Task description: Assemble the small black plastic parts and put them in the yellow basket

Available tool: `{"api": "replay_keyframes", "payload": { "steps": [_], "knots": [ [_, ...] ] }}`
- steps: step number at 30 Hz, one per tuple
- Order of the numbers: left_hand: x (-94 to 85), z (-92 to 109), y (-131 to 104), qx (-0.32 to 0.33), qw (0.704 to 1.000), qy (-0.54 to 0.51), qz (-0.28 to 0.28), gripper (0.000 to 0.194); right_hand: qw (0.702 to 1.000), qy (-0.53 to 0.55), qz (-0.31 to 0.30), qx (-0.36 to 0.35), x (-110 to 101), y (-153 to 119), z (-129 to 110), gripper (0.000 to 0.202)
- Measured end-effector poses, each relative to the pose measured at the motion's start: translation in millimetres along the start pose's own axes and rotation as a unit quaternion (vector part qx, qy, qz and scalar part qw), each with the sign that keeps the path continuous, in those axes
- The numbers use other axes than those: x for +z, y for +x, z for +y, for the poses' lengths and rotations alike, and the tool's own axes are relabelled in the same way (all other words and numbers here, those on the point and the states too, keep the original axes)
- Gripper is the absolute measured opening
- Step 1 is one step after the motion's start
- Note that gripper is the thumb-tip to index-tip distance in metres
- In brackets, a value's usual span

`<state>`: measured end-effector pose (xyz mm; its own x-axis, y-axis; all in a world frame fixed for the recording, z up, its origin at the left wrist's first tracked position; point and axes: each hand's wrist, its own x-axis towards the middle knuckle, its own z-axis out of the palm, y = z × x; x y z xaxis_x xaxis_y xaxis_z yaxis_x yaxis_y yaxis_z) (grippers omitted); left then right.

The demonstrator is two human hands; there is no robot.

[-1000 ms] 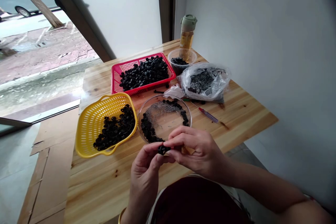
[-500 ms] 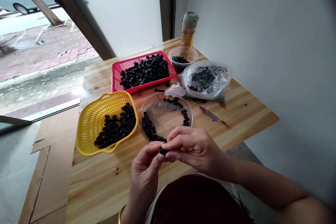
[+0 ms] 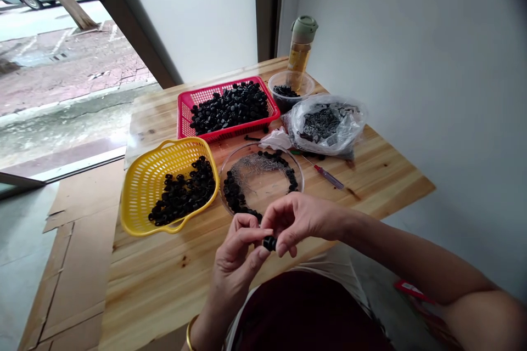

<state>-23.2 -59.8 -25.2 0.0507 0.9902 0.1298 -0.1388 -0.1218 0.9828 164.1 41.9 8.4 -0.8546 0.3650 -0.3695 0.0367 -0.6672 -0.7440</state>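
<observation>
A small black round part (image 3: 269,242) is pinched between the fingertips of both hands, over the table's front edge. My left hand (image 3: 242,249) grips it from the left with thumb and index finger. From the right, my right hand (image 3: 294,225) closes its thumb and fingers on the same part. Just beyond the hands lies a clear round dish (image 3: 303,181) with thin metal pins and a ring of black parts. A yellow basket (image 3: 138,197) on the left holds black ring-like parts. Behind it, a red basket (image 3: 184,115) is heaped with black pieces.
A clear plastic bag (image 3: 354,120) of small dark parts lies at the right, near a clear tub (image 3: 308,90) and a bottle (image 3: 302,44). A screwdriver (image 3: 329,177) rests right of the dish on the wooden table (image 3: 144,285).
Both hands have shifted slightly right with the black part, which now shows more between the fingertips. My right hand has turned, its fingers more curled. The camera view has moved a little.
</observation>
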Motion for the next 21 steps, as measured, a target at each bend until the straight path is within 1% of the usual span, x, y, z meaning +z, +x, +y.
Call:
{"api": "replay_keyframes", "payload": {
  "steps": [2, 5, 10, 15, 18, 21],
  "knots": [
    [1.0, -1, -1, -0.013, 1.000, 0.000, 0.008, 0.015, 1.000, 0.005, -0.003, 0.010, -2, 1, 5, 0.032],
    [1.9, -2, -1, -0.015, 1.000, 0.001, 0.011, 0.014, 0.999, 0.030, 0.013, -0.004, -2, 2, 11, 0.029],
    [3.6, 5, -2, 0.032, 0.999, 0.040, 0.006, 0.022, 0.997, 0.053, 0.039, -0.044, 5, 3, 18, 0.032],
    [8.9, 14, -2, 0.085, 0.985, 0.151, 0.028, 0.031, 0.988, 0.087, 0.070, -0.104, 14, 3, 28, 0.036],
    [11.9, 16, 1, 0.125, 0.968, 0.211, 0.048, 0.036, 0.986, 0.098, 0.060, -0.119, 15, 3, 33, 0.037],
    [11.3, 19, 6, 0.159, 0.960, 0.222, 0.056, 0.037, 0.988, 0.090, 0.034, -0.117, 13, 1, 33, 0.037]
  ]
}}
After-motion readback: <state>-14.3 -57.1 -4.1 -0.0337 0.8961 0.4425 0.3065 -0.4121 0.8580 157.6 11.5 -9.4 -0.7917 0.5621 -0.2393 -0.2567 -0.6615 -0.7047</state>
